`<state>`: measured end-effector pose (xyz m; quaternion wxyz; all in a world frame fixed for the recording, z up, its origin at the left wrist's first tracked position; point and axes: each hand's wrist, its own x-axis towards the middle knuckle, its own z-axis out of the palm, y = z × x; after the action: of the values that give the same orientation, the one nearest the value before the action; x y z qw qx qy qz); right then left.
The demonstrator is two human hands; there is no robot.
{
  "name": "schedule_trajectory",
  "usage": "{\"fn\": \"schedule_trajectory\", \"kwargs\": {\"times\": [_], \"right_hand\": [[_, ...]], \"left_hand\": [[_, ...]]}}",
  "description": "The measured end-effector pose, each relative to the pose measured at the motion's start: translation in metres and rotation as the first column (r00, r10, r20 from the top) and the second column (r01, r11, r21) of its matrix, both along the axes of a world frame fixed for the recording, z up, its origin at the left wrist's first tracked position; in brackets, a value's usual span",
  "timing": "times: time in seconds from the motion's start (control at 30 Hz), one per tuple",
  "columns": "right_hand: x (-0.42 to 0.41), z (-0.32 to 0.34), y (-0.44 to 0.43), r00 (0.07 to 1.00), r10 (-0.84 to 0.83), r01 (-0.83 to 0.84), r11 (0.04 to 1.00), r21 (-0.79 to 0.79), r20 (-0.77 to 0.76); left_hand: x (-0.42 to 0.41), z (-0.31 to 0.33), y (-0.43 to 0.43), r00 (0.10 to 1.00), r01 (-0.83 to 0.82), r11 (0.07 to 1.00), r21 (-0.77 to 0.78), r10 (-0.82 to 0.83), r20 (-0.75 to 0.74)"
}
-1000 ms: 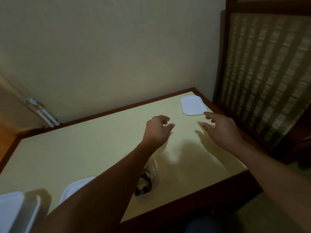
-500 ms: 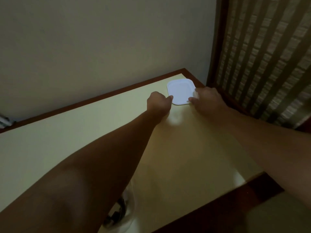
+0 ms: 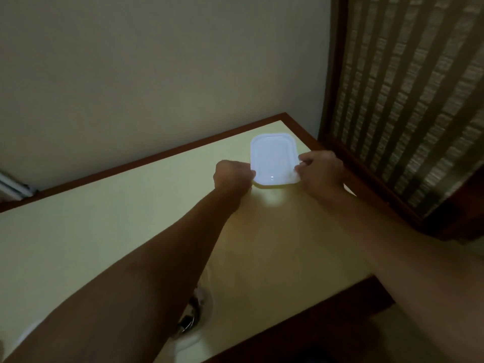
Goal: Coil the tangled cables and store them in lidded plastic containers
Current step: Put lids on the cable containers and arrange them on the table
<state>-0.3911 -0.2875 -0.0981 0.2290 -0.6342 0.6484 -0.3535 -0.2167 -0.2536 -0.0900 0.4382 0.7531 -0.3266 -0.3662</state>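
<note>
Forearm [image 3: 157, 271] hides most of the container [image 3: 208, 306] (dark cable [image 3: 193, 309] inside), while left hand [image 3: 231, 176] and right hand [image 3: 320, 170] pinch the lid [image 3: 272, 158].

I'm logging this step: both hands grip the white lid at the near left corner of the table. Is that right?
One thing is off. The head view shows the white lid at the far right corner of the table, not the near left. Both hands do grip it, the left hand on its left edge, the right hand on its right.
</note>
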Motion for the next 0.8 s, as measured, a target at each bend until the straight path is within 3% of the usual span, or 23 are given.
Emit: {"fn": "schedule_trajectory", "kwargs": {"times": [0.13, 0.43, 0.6, 0.8], "right_hand": [[0.014, 0.015, 0.045, 0.983, 0.049, -0.057, 0.998, 0.036, 0.177], [0.060, 0.039, 0.153, 0.941, 0.173, -0.225, 0.962, 0.155, 0.290], [0.073, 0.033, 0.201, 0.937, 0.241, -0.292, 0.937, 0.190, 0.254], [0.078, 0.026, 0.228, 0.951, 0.264, -0.294, 0.933, 0.210, 0.159]], "left_hand": [[0.016, 0.021, 0.070, 0.996, 0.032, 0.998, -0.052, -0.027, 0.086], [0.063, 0.054, 0.204, 0.971, -0.087, 0.994, -0.073, 0.101, 0.217], [0.077, 0.043, 0.262, 0.945, -0.134, 0.991, -0.004, 0.129, 0.300], [0.076, 0.030, 0.296, 0.959, -0.134, 0.989, 0.067, 0.112, 0.259]]}}
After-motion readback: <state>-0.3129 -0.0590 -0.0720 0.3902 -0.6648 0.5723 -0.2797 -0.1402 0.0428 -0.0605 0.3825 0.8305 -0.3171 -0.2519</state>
